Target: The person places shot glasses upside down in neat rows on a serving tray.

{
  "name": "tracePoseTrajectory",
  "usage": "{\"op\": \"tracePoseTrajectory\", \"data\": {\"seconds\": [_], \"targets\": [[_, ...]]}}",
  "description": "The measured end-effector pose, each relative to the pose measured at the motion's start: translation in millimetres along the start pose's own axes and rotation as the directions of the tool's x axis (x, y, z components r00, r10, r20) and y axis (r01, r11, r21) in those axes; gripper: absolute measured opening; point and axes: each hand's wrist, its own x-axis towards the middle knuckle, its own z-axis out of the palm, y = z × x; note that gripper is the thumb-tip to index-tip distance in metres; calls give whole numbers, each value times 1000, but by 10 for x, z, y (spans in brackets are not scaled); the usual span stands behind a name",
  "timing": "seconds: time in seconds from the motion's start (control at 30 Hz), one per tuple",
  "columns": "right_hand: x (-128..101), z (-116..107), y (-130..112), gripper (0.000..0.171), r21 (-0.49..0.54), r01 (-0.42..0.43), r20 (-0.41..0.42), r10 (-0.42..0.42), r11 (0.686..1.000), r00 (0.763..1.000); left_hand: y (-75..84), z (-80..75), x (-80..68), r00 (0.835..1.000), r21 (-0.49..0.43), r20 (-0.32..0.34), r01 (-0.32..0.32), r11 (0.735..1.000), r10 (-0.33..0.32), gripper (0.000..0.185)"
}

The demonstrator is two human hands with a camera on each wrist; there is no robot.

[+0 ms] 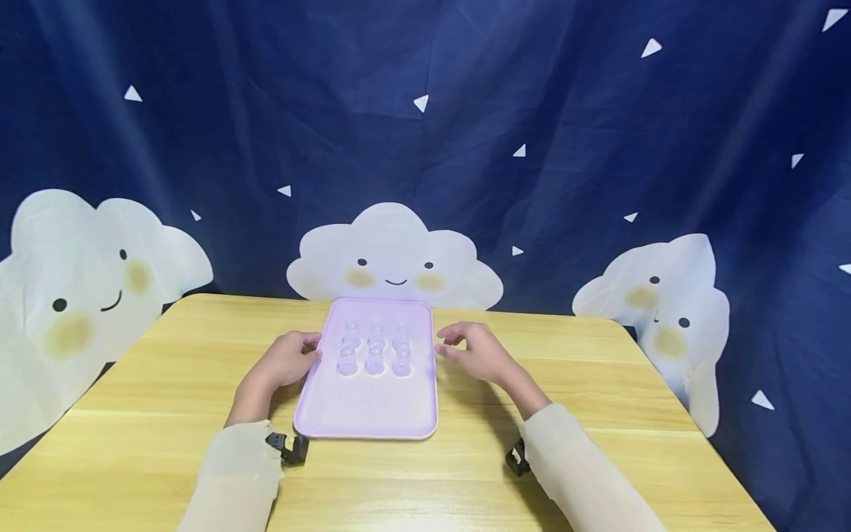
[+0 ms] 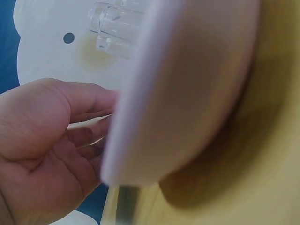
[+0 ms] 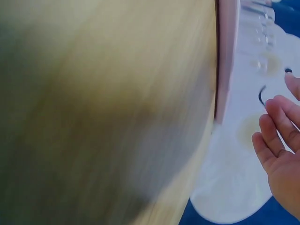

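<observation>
A pale purple tray (image 1: 366,406) lies on the wooden table. Several small clear cylindrical containers, such as this front one (image 1: 375,360), stand on it in two rows. At the tray's left edge is my left hand (image 1: 286,360), its thumb and fingers relaxed against the rim. In the left wrist view the thumb (image 2: 91,98) meets the rim, which hides the fingertips. My right hand (image 1: 480,353) hovers just off the right edge, fingers loosely bent and holding nothing. The right wrist view shows these fingers (image 3: 274,133) apart from the tray's side (image 3: 227,61).
The light wooden table (image 1: 532,473) extends around the tray. Behind it hangs a dark blue cloth (image 1: 359,111) with white clouds and triangles. A black wrist mount (image 1: 289,448) sits at the left sleeve, another mount (image 1: 517,458) at the right one.
</observation>
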Motion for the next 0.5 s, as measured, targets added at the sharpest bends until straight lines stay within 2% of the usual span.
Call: {"op": "tracePoseTrajectory", "data": {"seconds": [0.17,0.3,0.5], "targets": [[-144,-140,60,34,-49,-33,-56,30,998,998,22,-16,-7,999,21,-43,-12,1000,13,42],[-240,-253,85,37,-156,-31,-96,16,987,995,108,-5,11,996,20,-81,-21,1000,22,43],[-315,-345,97,43,-372,-32,-166,-33,928,986,178,-67,33,976,102,-202,-62,993,81,40]]}}
